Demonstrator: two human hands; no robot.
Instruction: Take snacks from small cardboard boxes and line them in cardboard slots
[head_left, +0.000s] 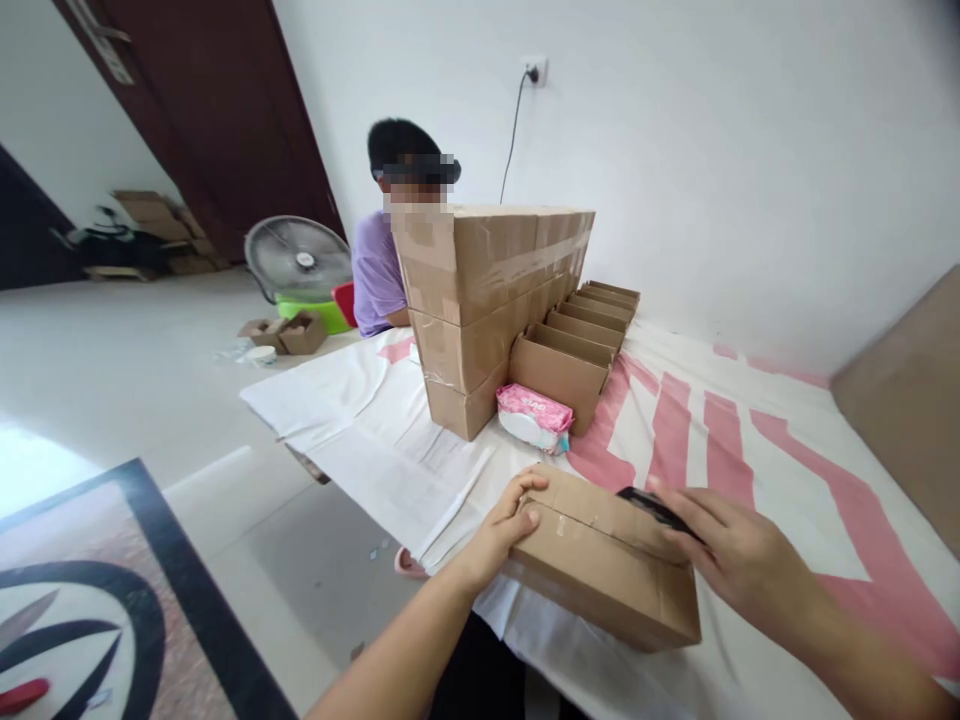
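Note:
A closed cardboard box (600, 575) lies on the table's near edge, clear tape running along its top seam. My left hand (504, 528) grips the box's left end, thumb on the top and fingers curled over the corner. My right hand (731, 550) rests at the box's right end, fingers closed round a black tool (651, 503) that looks like a tape dispenser, pressed on the box top.
Stacked sealed boxes (487, 300) and a row of open cartons (581, 340) stand at the table's far side, with a pink wipes pack (534, 415) in front. A person in a purple shirt (379, 275) sits behind the stack. A fan (298, 258) stands on the floor.

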